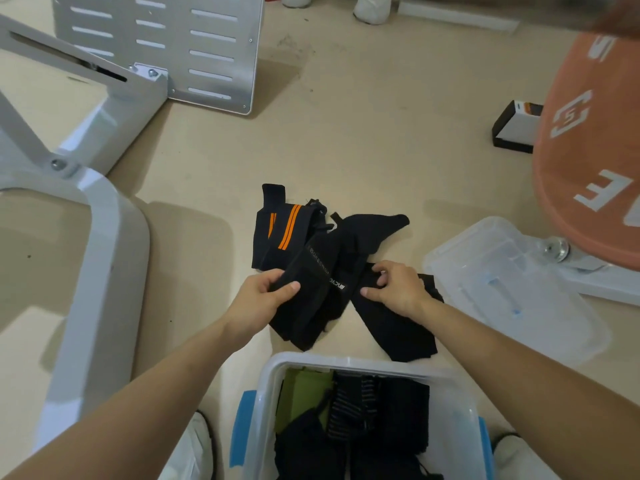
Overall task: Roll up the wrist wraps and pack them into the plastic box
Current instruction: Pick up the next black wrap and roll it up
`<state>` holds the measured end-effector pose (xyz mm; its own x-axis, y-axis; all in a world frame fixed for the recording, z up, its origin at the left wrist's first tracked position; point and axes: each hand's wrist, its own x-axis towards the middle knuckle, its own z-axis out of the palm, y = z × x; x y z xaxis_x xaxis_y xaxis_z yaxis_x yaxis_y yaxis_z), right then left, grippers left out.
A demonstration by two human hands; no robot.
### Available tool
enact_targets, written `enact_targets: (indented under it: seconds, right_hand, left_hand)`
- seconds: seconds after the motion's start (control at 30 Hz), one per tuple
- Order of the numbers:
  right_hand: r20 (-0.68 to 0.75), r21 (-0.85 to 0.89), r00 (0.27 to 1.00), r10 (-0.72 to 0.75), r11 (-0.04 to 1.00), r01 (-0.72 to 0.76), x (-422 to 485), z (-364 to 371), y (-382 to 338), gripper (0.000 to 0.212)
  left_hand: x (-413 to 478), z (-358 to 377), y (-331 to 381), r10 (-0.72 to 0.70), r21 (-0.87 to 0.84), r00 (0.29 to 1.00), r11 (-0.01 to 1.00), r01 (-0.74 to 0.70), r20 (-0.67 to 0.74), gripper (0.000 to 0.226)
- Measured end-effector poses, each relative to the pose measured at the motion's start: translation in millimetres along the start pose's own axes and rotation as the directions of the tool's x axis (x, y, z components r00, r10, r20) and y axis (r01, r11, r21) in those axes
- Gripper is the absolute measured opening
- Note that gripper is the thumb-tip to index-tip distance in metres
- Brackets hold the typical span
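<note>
Partway, I'd say | loose wraps (349,237) lie heaped, unrolled, just beyond the box (346,362) | box already holds several | left hand (258,297) grips one black wrap | right hand (398,289) pinches another's edge | lid (502,289) off, aside | rolling not yet done

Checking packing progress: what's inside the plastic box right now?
The plastic box holds black wraps, a striped one and something green. Whatever lies beneath them is covered.
</note>
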<state>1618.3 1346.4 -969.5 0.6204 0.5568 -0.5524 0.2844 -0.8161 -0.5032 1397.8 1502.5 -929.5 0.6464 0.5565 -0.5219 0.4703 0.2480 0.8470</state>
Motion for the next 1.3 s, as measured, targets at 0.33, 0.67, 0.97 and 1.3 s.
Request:
enact_targets:
  seconds: [0.33,0.67,0.97,1.3]
  right_hand:
    - [-0.055,0.766,0.97,0.238,0.634,-0.112,4,29,-53,0.035]
    - [-0.178,0.621,0.966,0.186,0.783,-0.037,16,-33,3,0.006]
    - [-0.41,0.63,0.822,0.395,0.775,-0.058,16,-77,39,0.01]
    - [-0.31,0.476,0.946,0.091,0.876,0.072,-10,-89,42,0.016]
  left_hand:
    - [-17,-19,0,0.024,-0.046,0.999,0.999,-0.023,0.022,0.015]
    - [-8,-51,-21,-0.102,-0.143,0.908,0.989,0.047,-0.406,0.016]
    - [-9,-55,-39,-0.167,0.046,0.832,0.973,0.225,-0.529,0.011]
    - [-4,21,2,0.46,0.798,0.816,0.603,0.003,-0.35,0.04]
